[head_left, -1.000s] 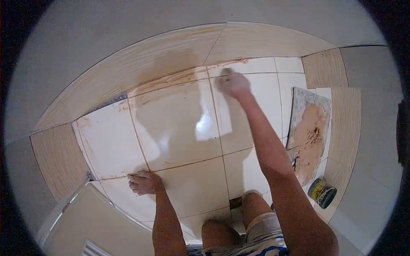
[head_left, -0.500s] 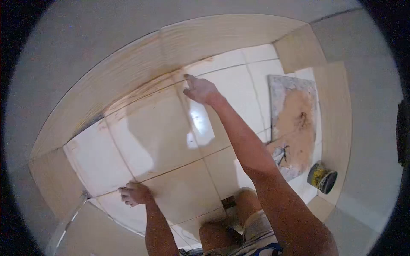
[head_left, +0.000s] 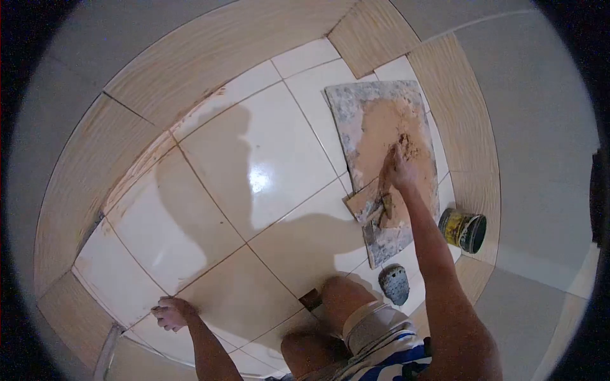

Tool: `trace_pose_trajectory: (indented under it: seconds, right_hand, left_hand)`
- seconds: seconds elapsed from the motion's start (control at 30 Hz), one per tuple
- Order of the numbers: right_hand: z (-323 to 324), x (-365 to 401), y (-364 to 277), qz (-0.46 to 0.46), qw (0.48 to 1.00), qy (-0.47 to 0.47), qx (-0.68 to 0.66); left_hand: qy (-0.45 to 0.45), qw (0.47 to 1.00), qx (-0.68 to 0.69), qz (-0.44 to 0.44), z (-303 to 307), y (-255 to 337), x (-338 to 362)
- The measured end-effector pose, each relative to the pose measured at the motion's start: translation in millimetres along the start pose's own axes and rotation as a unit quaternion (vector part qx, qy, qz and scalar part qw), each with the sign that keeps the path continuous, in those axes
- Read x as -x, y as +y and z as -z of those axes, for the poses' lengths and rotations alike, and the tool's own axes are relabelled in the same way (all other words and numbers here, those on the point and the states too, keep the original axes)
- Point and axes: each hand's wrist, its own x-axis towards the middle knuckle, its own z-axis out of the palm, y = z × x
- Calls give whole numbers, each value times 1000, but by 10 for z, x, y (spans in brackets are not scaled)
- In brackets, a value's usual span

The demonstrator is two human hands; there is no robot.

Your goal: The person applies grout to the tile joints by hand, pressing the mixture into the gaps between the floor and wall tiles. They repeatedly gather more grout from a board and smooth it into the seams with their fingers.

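Observation:
My right hand [head_left: 400,170] is over a flat board [head_left: 343,114] spread with peach-coloured grout [head_left: 379,130]. Its fingers are pressed together, with their tips in a crumbly heap of the grout [head_left: 410,147]. A putty knife [head_left: 376,214] and a small flat spreader [head_left: 363,202] lie on the board's near left part. On the left, my left hand [head_left: 173,314] rests on the white floor tiles with its fingers curled in; what they hold, if anything, is hidden.
A yellow and black bucket [head_left: 462,230] lies tipped beside the board. Nearer to me is a grey, holed slipper-shaped object [head_left: 394,284]. A small square drain [head_left: 311,299] sits by my knee. Wood-look skirting tiles [head_left: 184,73] line the walls, with grout smears [head_left: 141,166] along the joint.
My right hand has left the skirting joint and moved right to the grout on the board. The view has turned rightward. My left hand stays on the floor.

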Motion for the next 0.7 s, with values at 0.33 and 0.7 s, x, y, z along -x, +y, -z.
trace_pose_trajectory:
  seconds: [0.33, 0.7]
  right_hand:
    - [110, 57, -288, -47, 993, -63, -86]
    - [1080, -333, -2778, 46, 711, -117, -692]
  left_hand:
    - [-10, 1000, 4, 21, 97, 39, 30]
    - [20, 1000, 10, 1, -3, 3, 13]
